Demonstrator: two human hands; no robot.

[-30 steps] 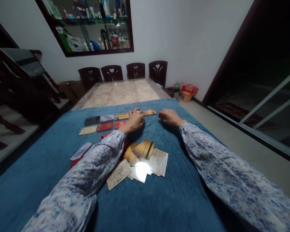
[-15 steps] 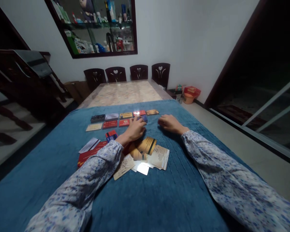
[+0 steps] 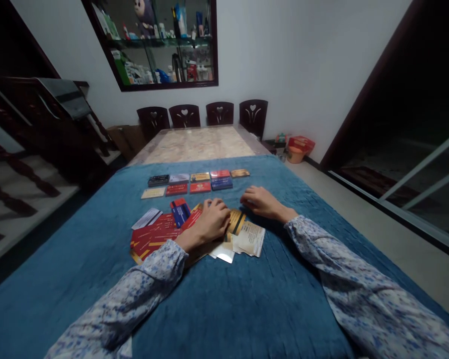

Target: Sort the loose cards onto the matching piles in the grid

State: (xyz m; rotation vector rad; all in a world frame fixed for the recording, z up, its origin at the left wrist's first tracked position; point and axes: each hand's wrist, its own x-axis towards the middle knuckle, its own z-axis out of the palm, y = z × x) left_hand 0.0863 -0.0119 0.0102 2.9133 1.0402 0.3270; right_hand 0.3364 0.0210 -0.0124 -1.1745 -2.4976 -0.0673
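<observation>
A loose pile of cards [image 3: 160, 234] in red, blue, gold and white lies on a blue cloth [image 3: 247, 299]. My left hand [image 3: 210, 223] rests on top of the pile with its fingers curled down onto the cards. My right hand [image 3: 260, 201] lies just right of it on the cloth, fingers bent, touching the pile's far edge. Beyond the hands, two neat rows of cards [image 3: 198, 182] are laid out side by side; the far row ends in a gold card [image 3: 240, 173].
A marble table top [image 3: 196, 144] continues past the cloth, with several dark chairs [image 3: 202, 114] at its far end. A glass cabinet [image 3: 160, 42] hangs on the wall. A red basket [image 3: 299, 146] sits on the floor at right. A stair rail stands at left.
My left hand has drawn back from the far rows of cards to the loose pile nearer me. A red and a blue card now lie in the rows. My right hand shifted slightly nearer.
</observation>
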